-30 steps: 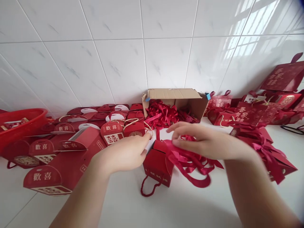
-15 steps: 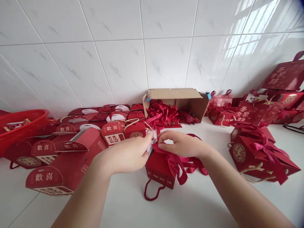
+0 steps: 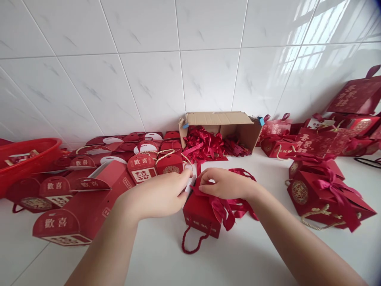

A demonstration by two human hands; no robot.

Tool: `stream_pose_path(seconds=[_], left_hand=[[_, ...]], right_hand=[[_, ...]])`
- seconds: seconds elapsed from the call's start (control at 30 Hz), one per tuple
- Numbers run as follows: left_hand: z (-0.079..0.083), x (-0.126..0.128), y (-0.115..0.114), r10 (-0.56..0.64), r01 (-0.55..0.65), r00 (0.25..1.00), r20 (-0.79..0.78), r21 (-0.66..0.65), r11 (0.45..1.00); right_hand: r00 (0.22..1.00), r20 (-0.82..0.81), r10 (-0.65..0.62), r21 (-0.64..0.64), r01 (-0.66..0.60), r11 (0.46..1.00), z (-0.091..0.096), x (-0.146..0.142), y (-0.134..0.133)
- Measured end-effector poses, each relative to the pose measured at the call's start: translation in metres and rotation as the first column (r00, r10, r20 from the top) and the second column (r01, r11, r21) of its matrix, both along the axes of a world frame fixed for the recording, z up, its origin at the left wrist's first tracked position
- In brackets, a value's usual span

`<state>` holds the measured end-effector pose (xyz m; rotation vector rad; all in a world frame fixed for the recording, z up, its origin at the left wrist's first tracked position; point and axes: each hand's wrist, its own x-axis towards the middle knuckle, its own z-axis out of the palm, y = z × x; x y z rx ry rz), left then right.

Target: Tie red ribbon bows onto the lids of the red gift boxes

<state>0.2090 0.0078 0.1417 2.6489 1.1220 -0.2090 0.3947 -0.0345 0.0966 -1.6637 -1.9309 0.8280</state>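
A small red gift box (image 3: 202,208) with a dark red rope handle (image 3: 192,250) stands on the white counter between my hands. My left hand (image 3: 162,192) is closed at its left side, gripping a flap whose white inner face shows; the fingertips are partly hidden. On the other side, my right hand (image 3: 224,182) pinches a crimson satin ribbon (image 3: 226,212) over the top of the box. Loops and loose ends of this ribbon hang down the box's right side and lie on the counter.
Several unfilled-looking red boxes (image 3: 89,206) crowd the left, beside a red basin (image 3: 44,149). Behind, a cardboard box (image 3: 220,118) on its side holds many ribbons (image 3: 205,141). Ribbon-tied boxes (image 3: 321,194) stand at right, with more stacked along the tiled wall (image 3: 208,79).
My right hand has lowered slightly with the ribbon, bringing it closer to the top of the box. My left hand stays in nearly the same place.
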Motion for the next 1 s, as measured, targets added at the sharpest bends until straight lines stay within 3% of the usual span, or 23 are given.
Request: stream_pose_path(seconds=[0.4, 0.6, 0.83, 1.0], left_hand=[[-0.0005, 0.0005, 0.0017, 0.005, -0.005, 1.000, -0.002, -0.009, 1.000], [0.0018, 0.0016, 0.0036, -0.007, 0.008, 0.997, 0.075, -0.013, 1.000], [-0.0006, 0.0026, 0.0078, -0.076, 0.076, 0.996, 0.047, 0.016, 0.997], [-0.0005, 0.0028, 0.0082, -0.043, 0.043, 0.999, 0.030, -0.004, 0.999]], right_hand=[[0.996, -0.091, 0.007, 0.077, 0.000, 0.997, -0.0046, -0.0033, 0.0051], [0.998, -0.059, 0.033, 0.067, -0.029, 0.997, -0.0072, -0.0062, 0.0068], [1.000, 0.004, -0.015, 0.035, 0.015, 0.999, -0.0056, -0.0072, 0.0062], [1.000, 0.007, -0.009, 0.022, 0.009, 1.000, -0.0043, -0.0075, 0.0064]])
